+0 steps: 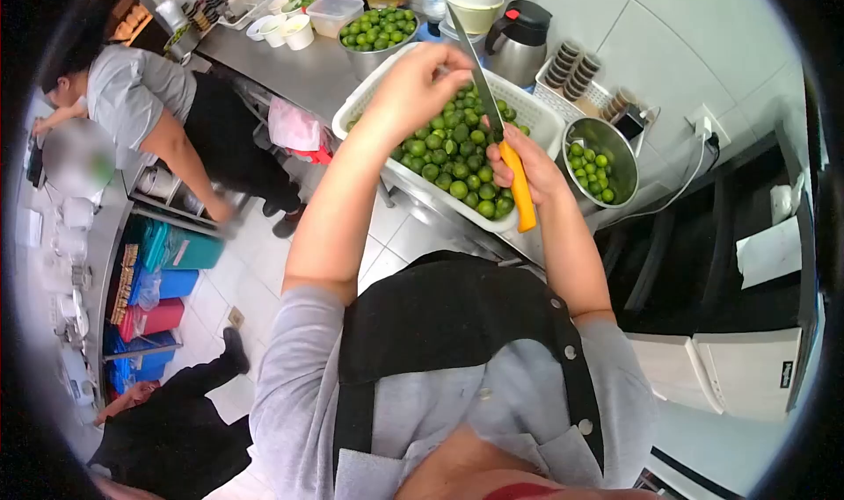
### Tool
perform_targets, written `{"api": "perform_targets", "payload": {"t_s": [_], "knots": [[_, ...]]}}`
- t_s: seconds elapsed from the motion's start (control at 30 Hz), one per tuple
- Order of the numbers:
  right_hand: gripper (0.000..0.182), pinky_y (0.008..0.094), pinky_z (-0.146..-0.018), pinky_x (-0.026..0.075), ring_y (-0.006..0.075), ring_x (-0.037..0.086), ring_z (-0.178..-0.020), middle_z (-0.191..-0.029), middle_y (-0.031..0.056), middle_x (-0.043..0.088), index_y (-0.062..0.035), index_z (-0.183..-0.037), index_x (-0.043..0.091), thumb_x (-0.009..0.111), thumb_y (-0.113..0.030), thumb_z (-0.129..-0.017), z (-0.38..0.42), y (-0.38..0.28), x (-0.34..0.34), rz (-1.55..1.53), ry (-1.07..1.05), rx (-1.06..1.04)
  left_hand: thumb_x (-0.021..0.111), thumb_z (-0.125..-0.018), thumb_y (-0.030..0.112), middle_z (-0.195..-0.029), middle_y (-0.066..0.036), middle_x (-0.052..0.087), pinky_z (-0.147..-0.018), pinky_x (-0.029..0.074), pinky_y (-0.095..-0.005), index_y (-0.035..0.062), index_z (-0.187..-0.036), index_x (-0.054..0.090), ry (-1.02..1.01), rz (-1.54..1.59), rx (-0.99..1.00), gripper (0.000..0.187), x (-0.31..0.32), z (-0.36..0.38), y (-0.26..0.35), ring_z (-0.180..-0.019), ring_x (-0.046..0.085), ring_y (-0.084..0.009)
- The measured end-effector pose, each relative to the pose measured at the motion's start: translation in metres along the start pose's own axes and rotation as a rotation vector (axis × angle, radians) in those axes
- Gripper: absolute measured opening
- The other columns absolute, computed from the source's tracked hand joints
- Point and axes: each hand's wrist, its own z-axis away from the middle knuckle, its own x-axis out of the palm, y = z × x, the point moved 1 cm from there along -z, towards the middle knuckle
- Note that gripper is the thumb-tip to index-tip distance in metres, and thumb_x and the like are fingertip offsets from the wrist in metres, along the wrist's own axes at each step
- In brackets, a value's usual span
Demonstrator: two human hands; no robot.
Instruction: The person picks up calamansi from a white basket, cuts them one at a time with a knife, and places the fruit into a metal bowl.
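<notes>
My right hand (538, 168) is closed on the yellow handle of a long knife (521, 188). Its blade points up and away over a white basket (543, 122) full of green limes (453, 148). Above the basket's left part, my left hand (420, 83) is bent at the wrist, fingers curled and tips close beside the blade. Whatever those fingertips may hold is hidden or too small to name. Some limes lie under both hands.
Behind the basket stands a metal bowl of limes (378, 43); another lime bowl (602, 162) is at its right. A black-topped jug (519, 41) and a cup tray (563, 76) stand by the wall. One person (167, 105) bends at the left counter, another (176, 430) is lower left.
</notes>
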Motion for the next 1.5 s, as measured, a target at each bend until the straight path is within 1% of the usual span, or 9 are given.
{"api": "perform_targets", "payload": {"t_s": [0.07, 0.2, 0.57, 0.7, 0.83, 1.03, 1.17, 1.23, 1.5], "knots": [[0.041, 0.0248, -0.046, 0.036, 0.011, 0.044, -0.05, -0.077, 0.0046, 0.053, -0.0156, -0.13, 0.043, 0.048, -0.035, -0.095, -0.005, -0.001, 0.001, -0.058, 0.017, 0.013, 0.06, -0.082, 0.018, -0.094, -0.014, 0.064, -0.076, 0.048, -0.0398, 0.0085, -0.09, 0.065, -0.053, -0.492, -0.026, 0.014, 0.017, -0.011, -0.032, -0.087, 0.062, -0.0299], [0.043, 0.0218, -0.044, 0.034, 0.0069, 0.04, -0.045, -0.074, 0.0027, 0.051, -0.0159, -0.131, 0.043, 0.046, -0.041, -0.095, 0.005, -0.008, -0.002, -0.108, -0.015, -0.058, 0.063, -0.08, 0.027, -0.089, -0.012, 0.065, -0.077, 0.049, -0.0412, 0.0095, -0.092, 0.067, -0.346, -0.698, -0.117, 0.021, 0.06, -0.006, -0.012, -0.087, 0.062, -0.0305], [0.05, 0.0207, -0.041, 0.031, 0.0057, 0.034, -0.041, -0.071, 0.0006, 0.046, -0.0185, -0.132, 0.042, 0.039, -0.052, -0.094, 0.013, -0.007, -0.005, -0.17, -0.058, -0.155, 0.072, -0.074, 0.03, -0.091, -0.008, 0.065, -0.076, 0.048, -0.0366, 0.0127, -0.098, 0.063, -0.374, -0.734, -0.158, 0.031, 0.1, -0.017, -0.043, -0.093, 0.061, -0.0233], [0.05, 0.0211, -0.041, 0.031, 0.0068, 0.034, -0.04, -0.07, 0.0014, 0.046, -0.0188, -0.131, 0.042, 0.037, -0.053, -0.095, 0.017, -0.007, -0.005, -0.185, -0.051, -0.181, 0.056, -0.091, 0.017, -0.088, -0.002, 0.058, -0.074, 0.049, -0.0262, 0.0041, -0.119, 0.054, -0.083, 0.498, -0.278, 0.03, 0.092, -0.008, -0.068, -0.089, 0.059, -0.0126], [0.049, 0.0212, -0.04, 0.033, 0.0078, 0.039, -0.041, -0.069, 0.0025, 0.047, -0.015, -0.134, 0.039, 0.042, -0.044, -0.095, 0.021, -0.009, 0.011, 0.031, 0.064, -0.207, 0.049, -0.096, 0.019, -0.101, -0.011, 0.058, -0.089, 0.051, -0.0341, 0.0032, -0.13, 0.041, 0.014, 1.429, -0.474, 0.038, 0.085, 0.016, -0.066, -0.096, 0.06, -0.0219], [0.065, 0.0212, -0.045, 0.041, 0.0088, 0.048, -0.055, -0.085, 0.0039, 0.055, -0.0093, -0.141, 0.031, 0.064, -0.022, -0.086, 0.034, -0.017, 0.054, 0.732, 0.234, -0.387, 0.058, -0.091, 0.016, -0.109, -0.011, 0.059, -0.089, 0.051, -0.0347, 0.0014, -0.123, 0.044, 0.022, 1.55, -0.391, 0.038, 0.081, 0.032, -0.056, -0.104, 0.059, -0.0218], [0.074, 0.0225, -0.072, 0.047, 0.0111, 0.055, -0.083, -0.107, 0.0089, 0.056, -0.0042, -0.142, 0.028, 0.069, -0.016, -0.082, 0.039, -0.005, 0.067, 0.699, 0.129, -0.35, 0.064, -0.086, 0.013, -0.103, -0.008, 0.06, -0.079, 0.053, -0.0344, 0.0022, -0.117, 0.047, -0.042, 1.564, -0.463, 0.037, 0.081, 0.038, -0.04, -0.093, 0.062, -0.019], [0.076, 0.0184, -0.047, 0.036, 0.0031, 0.043, -0.057, -0.085, 0.0018, 0.052, -0.0114, -0.145, 0.023, 0.066, -0.006, -0.083, 0.035, 0.002, 0.068, 0.712, 0.129, -0.468, 0.066, -0.084, 0.013, -0.097, -0.008, 0.061, -0.073, 0.053, -0.0338, 0.003, -0.114, 0.048, 0.011, 1.546, -0.469, 0.036, 0.082, 0.038, -0.031, -0.085, 0.063, -0.0181], [0.073, 0.0186, -0.047, 0.036, 0.0034, 0.042, -0.056, -0.08, 0.001, 0.049, -0.0131, -0.145, 0.023, 0.065, -0.01, -0.085, 0.045, -0.005, 0.062, 0.698, 0.144, -0.417, 0.064, -0.085, 0.012, -0.1, -0.01, 0.061, -0.077, 0.052, -0.0325, 0.0034, -0.117, 0.05, -0.025, 1.295, -0.34, 0.037, 0.084, 0.041, -0.03, -0.088, 0.062, -0.0196]]}}
